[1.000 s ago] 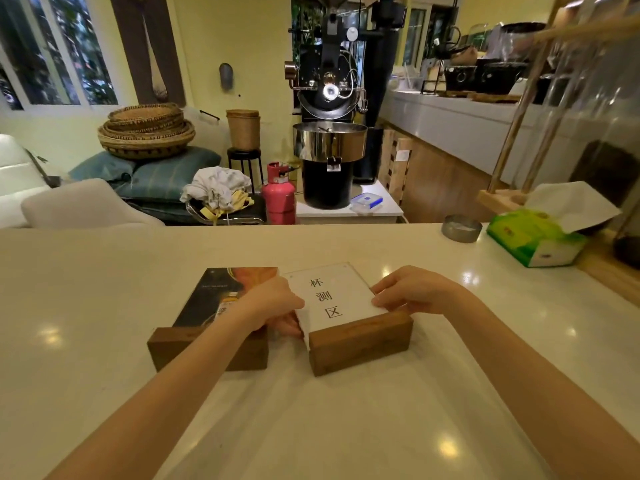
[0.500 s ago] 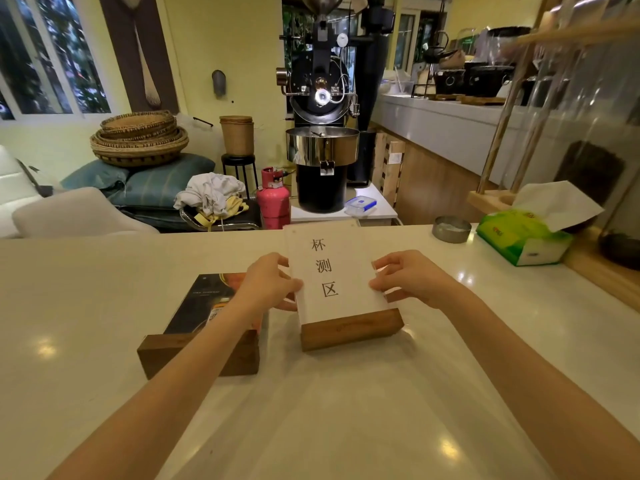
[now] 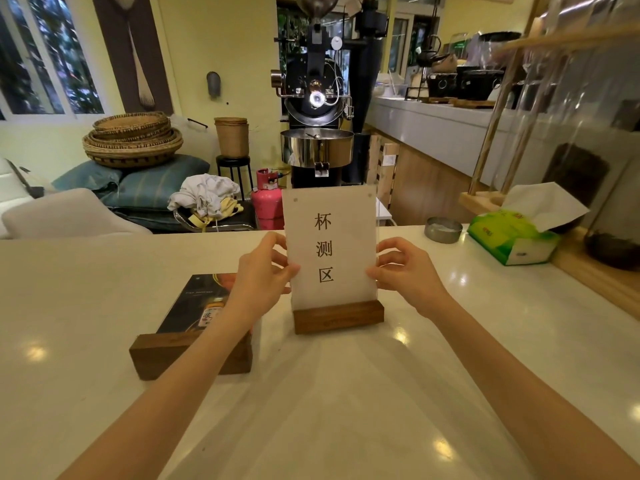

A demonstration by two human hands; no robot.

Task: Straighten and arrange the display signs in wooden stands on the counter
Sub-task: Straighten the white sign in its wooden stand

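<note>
A white display sign [image 3: 329,247] with three black characters stands upright in its wooden stand [image 3: 338,317] on the pale counter [image 3: 381,410]. My left hand [image 3: 263,275] pinches the sign's left edge and my right hand [image 3: 403,268] pinches its right edge. To the left, a dark display sign [image 3: 197,306] lies tipped back flat on the counter, its foot still in a second wooden stand [image 3: 188,355]. My left forearm crosses over part of that dark sign.
A green tissue box [image 3: 512,237] and a small metal tin [image 3: 443,228] sit at the counter's far right. A wooden rack with glass jars [image 3: 568,140] borders the right edge. Beyond the counter stand a coffee roaster [image 3: 317,109], a pink gas cylinder [image 3: 268,199] and stacked baskets.
Both hands have raised the white sign from lying flat to standing upright in its stand. The dark sign has stayed down.
</note>
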